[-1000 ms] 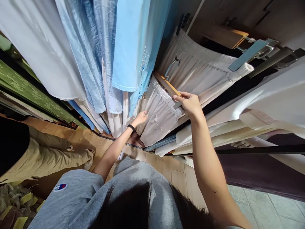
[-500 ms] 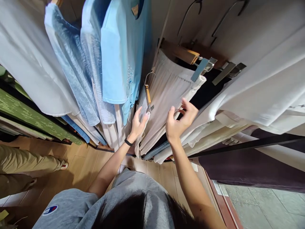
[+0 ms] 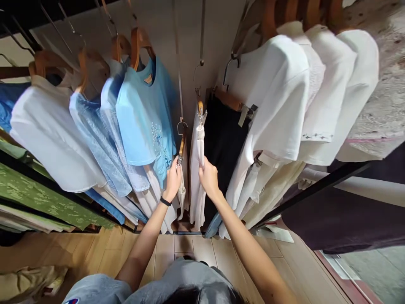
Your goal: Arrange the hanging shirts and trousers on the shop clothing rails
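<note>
Pale trousers (image 3: 196, 181) hang edge-on from a clip hanger (image 3: 200, 107). My right hand (image 3: 209, 176) is closed on their near edge, below the clip. To the left, a beige garment (image 3: 182, 192) hangs from a second clip hanger (image 3: 182, 147). My left hand (image 3: 172, 180), with a black band at the wrist, is closed around the upper edge of this garment, just under the clip; its fingertips are partly hidden. Right of the trousers hangs a black garment (image 3: 221, 143) on a wooden clip hanger (image 3: 229, 99).
Blue tops (image 3: 136, 122) and a white shirt (image 3: 53, 131) hang on the left, white tops (image 3: 278, 97) on the right. A dark rail (image 3: 316, 190) runs low at the right. Another person's trouser leg (image 3: 25, 283) shows at lower left above the wooden floor (image 3: 110, 249).
My right hand has closed on the pale trousers, which now hang edge-on, apart from the beige garment, showing more of the black one. The view has tilted up.
</note>
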### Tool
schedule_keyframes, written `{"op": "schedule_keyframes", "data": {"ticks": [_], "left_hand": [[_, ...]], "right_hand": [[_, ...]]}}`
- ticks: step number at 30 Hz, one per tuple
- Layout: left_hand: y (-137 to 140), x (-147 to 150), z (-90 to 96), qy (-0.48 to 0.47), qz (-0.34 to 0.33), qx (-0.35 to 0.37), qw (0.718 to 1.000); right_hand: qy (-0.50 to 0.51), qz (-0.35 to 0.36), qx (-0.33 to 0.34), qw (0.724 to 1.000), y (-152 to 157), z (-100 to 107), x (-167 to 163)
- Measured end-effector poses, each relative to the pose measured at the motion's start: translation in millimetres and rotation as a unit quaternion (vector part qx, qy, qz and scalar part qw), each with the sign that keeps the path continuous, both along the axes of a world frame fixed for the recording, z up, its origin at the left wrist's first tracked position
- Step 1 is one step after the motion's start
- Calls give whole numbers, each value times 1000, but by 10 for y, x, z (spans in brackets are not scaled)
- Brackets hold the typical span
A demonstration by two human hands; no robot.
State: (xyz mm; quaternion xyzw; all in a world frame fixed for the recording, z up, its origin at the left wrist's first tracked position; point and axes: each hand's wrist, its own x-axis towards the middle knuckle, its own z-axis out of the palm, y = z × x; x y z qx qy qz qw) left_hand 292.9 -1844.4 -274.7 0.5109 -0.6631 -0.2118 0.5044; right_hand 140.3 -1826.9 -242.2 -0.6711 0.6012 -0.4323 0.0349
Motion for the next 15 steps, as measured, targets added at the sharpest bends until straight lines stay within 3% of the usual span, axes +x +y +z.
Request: {"op": "schedule_keyframes", "data": {"ticks": [8, 15], "left_hand": [[-58, 170, 46, -55, 61, 39, 996], [-61, 228, 96, -92, 58, 47, 993]], "right_hand": [[10, 7, 56, 998, -7, 63, 30], [3, -6, 83, 997, -20, 17, 32]]}}
